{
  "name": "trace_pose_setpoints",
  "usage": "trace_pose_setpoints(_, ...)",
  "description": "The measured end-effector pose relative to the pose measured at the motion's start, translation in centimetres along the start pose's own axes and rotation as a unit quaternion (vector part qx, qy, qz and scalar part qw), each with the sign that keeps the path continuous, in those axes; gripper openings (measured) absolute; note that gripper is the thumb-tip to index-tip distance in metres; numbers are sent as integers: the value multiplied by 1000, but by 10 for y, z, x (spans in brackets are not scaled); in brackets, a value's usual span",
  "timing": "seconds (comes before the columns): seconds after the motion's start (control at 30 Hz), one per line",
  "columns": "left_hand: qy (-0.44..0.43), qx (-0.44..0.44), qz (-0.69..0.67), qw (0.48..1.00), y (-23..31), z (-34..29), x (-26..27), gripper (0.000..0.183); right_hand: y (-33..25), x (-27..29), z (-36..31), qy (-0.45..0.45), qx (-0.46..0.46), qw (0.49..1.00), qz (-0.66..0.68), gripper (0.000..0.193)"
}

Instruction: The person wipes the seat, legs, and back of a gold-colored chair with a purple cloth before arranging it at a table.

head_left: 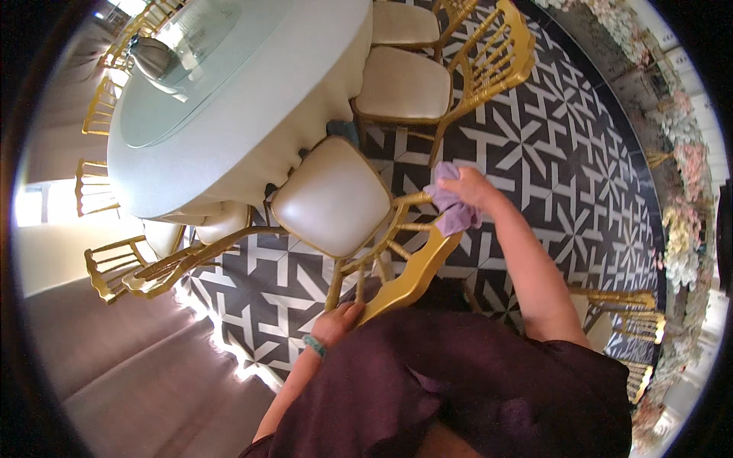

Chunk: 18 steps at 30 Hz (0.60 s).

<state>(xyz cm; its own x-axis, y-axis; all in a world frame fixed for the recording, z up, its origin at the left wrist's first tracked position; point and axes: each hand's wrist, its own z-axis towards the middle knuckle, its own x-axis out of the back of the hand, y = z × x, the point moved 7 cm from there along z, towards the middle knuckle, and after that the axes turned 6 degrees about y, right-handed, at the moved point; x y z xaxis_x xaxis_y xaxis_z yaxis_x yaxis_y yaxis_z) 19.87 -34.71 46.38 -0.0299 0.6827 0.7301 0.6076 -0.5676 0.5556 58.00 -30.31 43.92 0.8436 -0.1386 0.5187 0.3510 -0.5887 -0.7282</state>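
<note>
A gold chair [416, 269] with a pale cushioned seat [334, 197] stands right in front of me, its back toward my body. My right hand [467, 188] grips a crumpled lilac cloth [456, 208] and presses it against the right end of the chair's back. At the left end of that back, my left hand [338, 324] is wrapped round the gold frame near the top rail. A green band circles my left wrist. Part of the top rail is hidden by my dark clothing.
A round table [294, 84] with a white cloth and glass turntable [221, 84] fills the upper left. More gold chairs [408, 84] surround it. Grey curtains [130, 366] hang at left, flowers [679, 221] line the right, and several chairs [630, 324] stand lower right on patterned floor.
</note>
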Motion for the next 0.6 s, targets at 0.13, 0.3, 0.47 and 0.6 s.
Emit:
trace_pose_setpoints(0.13,9,35,124,992,2,0,-16,34,-5,-2,3,-33,31,999,1,53)
trace_pose_setpoints(0.3,158,39,-112,980,56,61,-9,49,-6,3,-5,-61,130,984,108,53)
trace_pose_setpoints(0.47,146,165,-36,975,119,142,2,70,3,40,-16,-40,212,972,98,48)
trace_pose_setpoints(0.6,177,206,-55,961,137,175,12,54,78,87,13,-137,130,982,-8,44)
